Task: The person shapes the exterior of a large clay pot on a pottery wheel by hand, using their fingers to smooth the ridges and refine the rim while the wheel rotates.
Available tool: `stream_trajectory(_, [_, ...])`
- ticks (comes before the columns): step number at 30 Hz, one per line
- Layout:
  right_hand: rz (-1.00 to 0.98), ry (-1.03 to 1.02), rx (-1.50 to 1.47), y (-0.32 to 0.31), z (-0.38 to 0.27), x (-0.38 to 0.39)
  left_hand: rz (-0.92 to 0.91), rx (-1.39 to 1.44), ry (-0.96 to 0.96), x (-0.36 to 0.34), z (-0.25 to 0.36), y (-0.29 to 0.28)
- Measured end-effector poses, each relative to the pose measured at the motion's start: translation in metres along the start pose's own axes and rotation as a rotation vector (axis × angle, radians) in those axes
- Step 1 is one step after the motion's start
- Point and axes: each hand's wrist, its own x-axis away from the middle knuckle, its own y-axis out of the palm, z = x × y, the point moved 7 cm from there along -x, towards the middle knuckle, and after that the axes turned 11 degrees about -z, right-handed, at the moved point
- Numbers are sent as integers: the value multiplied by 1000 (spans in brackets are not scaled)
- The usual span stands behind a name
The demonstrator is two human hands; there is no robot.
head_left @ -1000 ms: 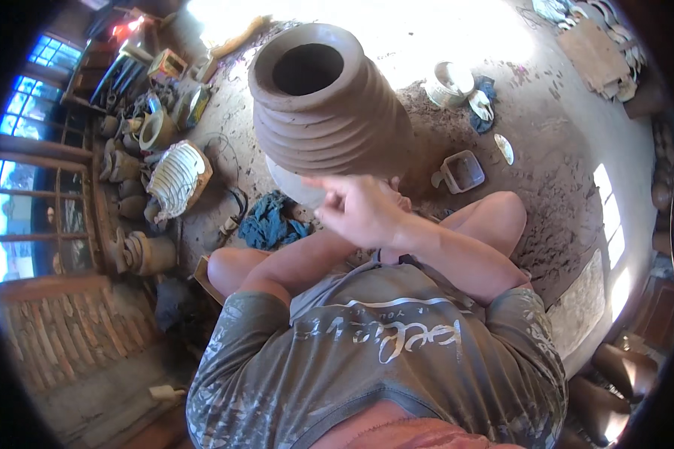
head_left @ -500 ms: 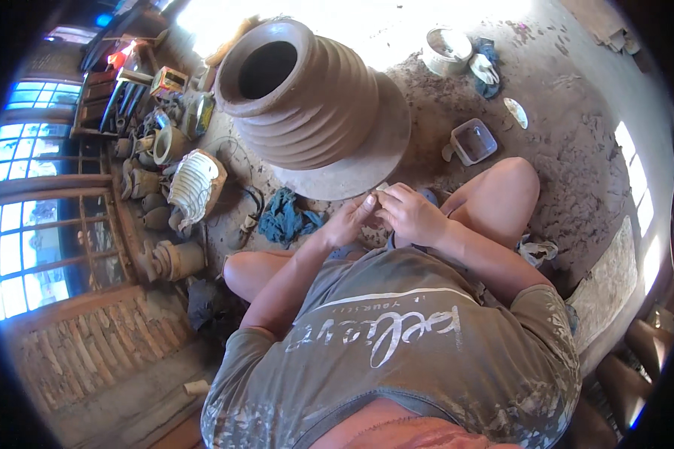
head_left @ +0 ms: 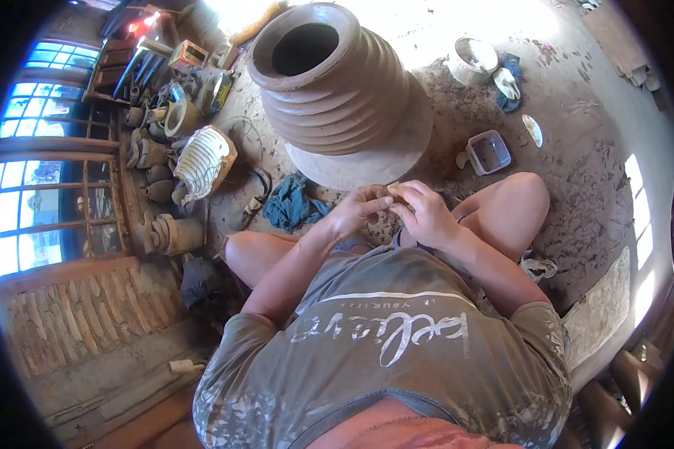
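My left hand (head_left: 359,209) and my right hand (head_left: 427,215) meet over my lap, fingers closed together around something small that I cannot make out. Just beyond them stands a large ridged clay pot (head_left: 335,108) with a wide open mouth, upright on a pale round base (head_left: 329,168). A crumpled teal cloth (head_left: 288,206) lies left of my hands.
At left are a white ribbed piece (head_left: 207,161), several pots (head_left: 157,176) and a window (head_left: 49,206). At right are a plastic tub (head_left: 490,152), a pale bucket (head_left: 472,60) with cloths (head_left: 509,90), a small white piece (head_left: 532,131) and clay-smeared floor (head_left: 580,191).
A second ago my right forearm crossed over the left with a finger extended; now both hands are drawn together over my lap, fingertips meeting. The view has also shifted slightly.
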Motion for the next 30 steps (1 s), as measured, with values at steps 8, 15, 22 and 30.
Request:
stream_trajectory(8, [-20, -39, 79, 0, 15, -8, 52, 78, 67, 0, -14, -11])
stream_trajectory(15, [159, 364, -509, -22, 53, -10, 663, -1443, 89, 22, -20, -117])
stream_trajectory(22, [229, 194, -320, -39, 18, -42, 597, -1492, -102, 17, -19, -109])
stream_trajectory(30, [306, 43, -102, -51, -19, -84, 569, -1166, -412, 18, 6, -102])
